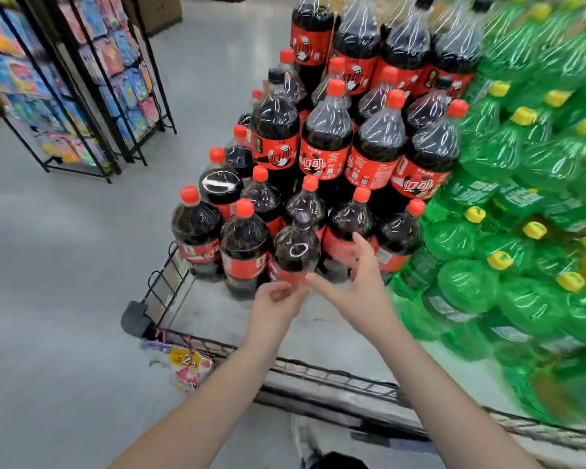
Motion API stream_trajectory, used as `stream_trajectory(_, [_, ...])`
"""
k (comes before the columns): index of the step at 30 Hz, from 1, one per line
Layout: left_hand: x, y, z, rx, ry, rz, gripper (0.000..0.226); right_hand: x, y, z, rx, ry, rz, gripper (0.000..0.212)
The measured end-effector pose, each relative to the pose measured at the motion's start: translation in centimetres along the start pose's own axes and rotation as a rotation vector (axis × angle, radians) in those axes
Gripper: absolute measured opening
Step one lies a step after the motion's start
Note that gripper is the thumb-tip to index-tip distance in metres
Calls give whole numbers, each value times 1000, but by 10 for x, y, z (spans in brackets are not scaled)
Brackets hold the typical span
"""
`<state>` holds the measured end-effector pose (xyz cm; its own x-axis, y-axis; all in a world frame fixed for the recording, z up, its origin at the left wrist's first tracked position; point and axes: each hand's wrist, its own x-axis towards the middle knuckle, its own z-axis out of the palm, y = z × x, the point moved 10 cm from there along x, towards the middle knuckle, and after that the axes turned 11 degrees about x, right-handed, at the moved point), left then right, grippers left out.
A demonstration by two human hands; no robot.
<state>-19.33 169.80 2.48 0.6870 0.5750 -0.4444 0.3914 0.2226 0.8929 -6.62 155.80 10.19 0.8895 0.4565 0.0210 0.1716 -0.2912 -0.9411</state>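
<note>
Bottle: dark plastic cola bottle w/ black cap, red label [296, 252], front row of stack on black wire shelf [335, 374].
L hand [278, 301]: fingers curled at label's lower edge; grip can't tell.
R hand [356, 279]: fingers straight, apart, just right of bottle.
Behind: red-capped cola bottles [325, 143].
Right: green bottles w/ yellow caps [487, 164].

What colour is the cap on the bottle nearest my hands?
Dark, nearly black cap, seen in the head view.

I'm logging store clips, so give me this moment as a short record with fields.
place: shop floor, wire display shelf
target: black-capped cola bottle, front row
left hand: fingers curled at the bottle's label; grip unclear
right hand: fingers straight, beside the bottle
neighbours: red-capped cola bottles; green bottles on the right
</note>
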Motion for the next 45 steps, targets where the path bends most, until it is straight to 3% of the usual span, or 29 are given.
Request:
stream_trajectory(3, [-18, 9, -4, 56, -56, 62, 57, -41, -22, -16, 47, 77, -32, 117])
stream_trajectory(9, [-63, 22, 27, 80, -213, 205, 34, -123, -50, -63, 92, 246, -17, 103])
stream_trajectory(22, [-263, 149, 219, 248, -730, 722, 47, -294, -123, -251, 3, 651, -161, 92])
stream_trajectory(26, [-349, 168, 279, 202, -890, 817, 46, -375, -137, -319, 13, 834, -265, 72])
stream_trajectory(31, [-466, 162, 347, 124, -1102, 882, 50, -492, -142, -392, -50, 1050, -345, 54])
stream_trajectory(45, [-697, 78, 496, 171, -1464, 981, 55, -710, -96, -533, -53, 1409, -364, 47])
